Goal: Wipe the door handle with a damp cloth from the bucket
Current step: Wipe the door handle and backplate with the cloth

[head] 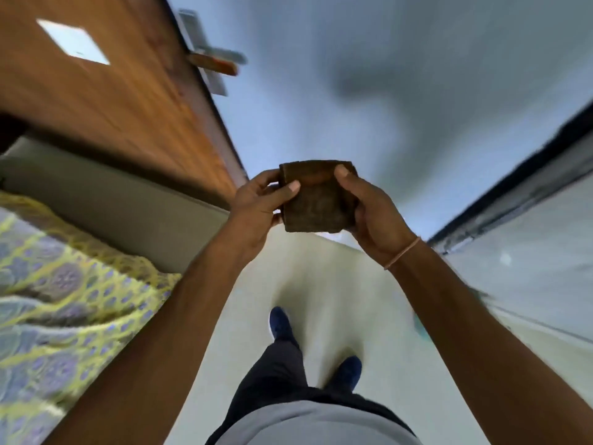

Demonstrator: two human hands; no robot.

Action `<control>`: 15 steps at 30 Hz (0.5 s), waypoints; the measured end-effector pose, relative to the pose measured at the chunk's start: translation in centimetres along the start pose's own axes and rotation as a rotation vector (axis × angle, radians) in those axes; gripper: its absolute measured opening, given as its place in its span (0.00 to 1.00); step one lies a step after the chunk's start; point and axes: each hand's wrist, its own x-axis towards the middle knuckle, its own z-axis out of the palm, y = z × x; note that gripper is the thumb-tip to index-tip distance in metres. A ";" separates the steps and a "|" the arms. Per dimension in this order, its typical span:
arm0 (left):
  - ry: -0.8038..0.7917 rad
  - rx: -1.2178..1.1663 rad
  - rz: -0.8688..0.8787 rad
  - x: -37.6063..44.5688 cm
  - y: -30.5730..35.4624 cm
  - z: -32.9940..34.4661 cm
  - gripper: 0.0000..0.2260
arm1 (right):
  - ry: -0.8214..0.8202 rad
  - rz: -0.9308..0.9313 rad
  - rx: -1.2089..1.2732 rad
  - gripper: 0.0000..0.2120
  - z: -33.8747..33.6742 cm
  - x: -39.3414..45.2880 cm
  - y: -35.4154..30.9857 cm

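Door handle point(214, 61) wiping is the job, and the wooden door point(106, 101) carrying that handle is filling the upper left of the head view, its edge running down toward the middle. A pale wall point(369, 91) is stretching across the upper right, with a soft dark shadow lying on it. Below, a light floor point(321, 284) is showing between the forearms. On the left a bed is showing, its yellow and purple patterned cover point(64, 300) lying over it, and a grey panel point(112, 200) is running between that cover and the door. A white rectangular patch point(73, 41) is sitting on the door face.

The person is standing with both arms raised forward, dark trousers point(276, 377) and two blue shoes point(280, 322) showing beneath them. The handle, blurred, is jutting out from a metal plate at the door's edge, well above and to the left of the hands.

The left hand point(260, 203) and the right hand point(369, 207) are together holding a dark brown folded cloth point(317, 197), squarish in outline, each gripping one side with the thumb on the near face and the fingers curled behind. The cloth is well apart from the handle. A thin pinkish band point(402, 253) is circling the right wrist.
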 end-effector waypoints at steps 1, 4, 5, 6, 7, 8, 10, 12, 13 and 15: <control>0.020 -0.007 0.023 -0.1 1.0 -1.5 0.11 | -0.022 0.008 -0.014 0.23 1.6 0.7 -0.4; 0.097 -0.033 0.085 0.0 3.9 -6.7 0.15 | -0.046 -0.020 -0.106 0.17 7.1 4.0 -0.9; 0.119 -0.042 0.090 0.3 4.7 -8.5 0.14 | -0.048 -0.031 -0.132 0.17 8.9 5.2 -1.1; 0.131 -0.053 0.081 0.6 5.2 -9.8 0.14 | -0.045 -0.041 -0.149 0.17 10.3 6.3 -1.2; 0.138 -0.064 0.068 1.0 5.8 -11.5 0.16 | -0.041 -0.057 -0.167 0.17 12.1 7.5 -1.3; 0.137 -0.067 0.049 1.6 6.3 -13.0 0.19 | -0.028 -0.074 -0.179 0.17 13.8 8.9 -1.3; 0.127 -0.066 0.022 3.0 7.4 -15.9 0.25 | -0.006 -0.106 -0.185 0.17 16.9 11.4 -1.4; 0.124 -0.051 0.034 4.6 8.5 -18.2 0.23 | -0.002 -0.124 -0.188 0.17 19.2 13.6 -1.5; 0.127 -0.042 0.042 5.5 9.1 -19.4 0.20 | -0.008 -0.125 -0.184 0.17 20.3 14.5 -1.6; 0.121 -0.017 0.060 7.6 10.6 -21.3 0.14 | -0.028 -0.128 -0.178 0.16 21.8 16.5 -2.1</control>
